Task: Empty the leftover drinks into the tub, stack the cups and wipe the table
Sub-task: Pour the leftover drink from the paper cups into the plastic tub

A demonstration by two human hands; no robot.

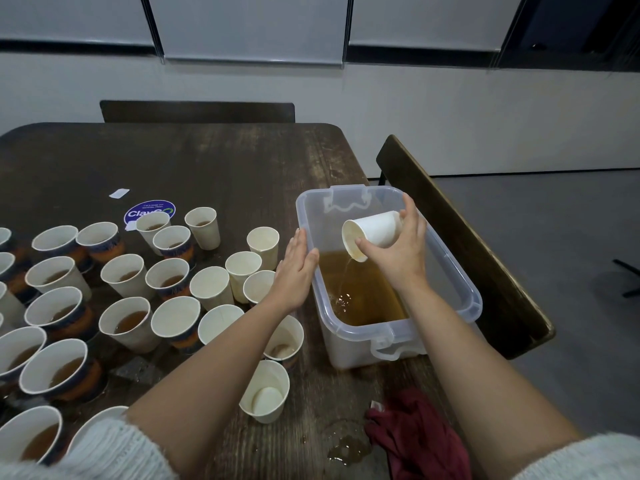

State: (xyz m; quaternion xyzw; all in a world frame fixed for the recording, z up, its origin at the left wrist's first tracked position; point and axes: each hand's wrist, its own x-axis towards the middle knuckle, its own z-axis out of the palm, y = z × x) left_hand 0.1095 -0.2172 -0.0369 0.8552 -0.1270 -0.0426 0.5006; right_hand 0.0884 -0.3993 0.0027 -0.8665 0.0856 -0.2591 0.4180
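A pale wall (pixel 450 109) with lowered grey blinds (pixel 249 26) backs a dark, worn wooden surface (pixel 214 168), with a dark chair (pixel 460 237) along its right edge and another chair back (pixel 197 111) at the far side. A clear plastic tub (pixel 464 289) sits at the surface's right edge, holding brown liquid. Left of the tub, a crowd of paper cups (pixel 128 271) stands upright, many with brown drink inside, some near the tub empty. A dark red cloth (pixel 419 431) lies crumpled at the near right, just beside a small brown puddle (pixel 346 445). A round blue sticker (pixel 149 211) and a white slip (pixel 119 193) lie farther back.

Both forearms reach forward from pale knitted sleeves (pixel 104 452). The left hand (pixel 294 268) is flat, fingers straight and together, its grip spread and pressed against the tub's left rim. The right hand (pixel 398 251) is raised over the tub, its grip curled round a white paper cup (pixel 372 233) tipped on its side, mouth facing left and downward, a thin stream of brown drink running from it into the liquid below.
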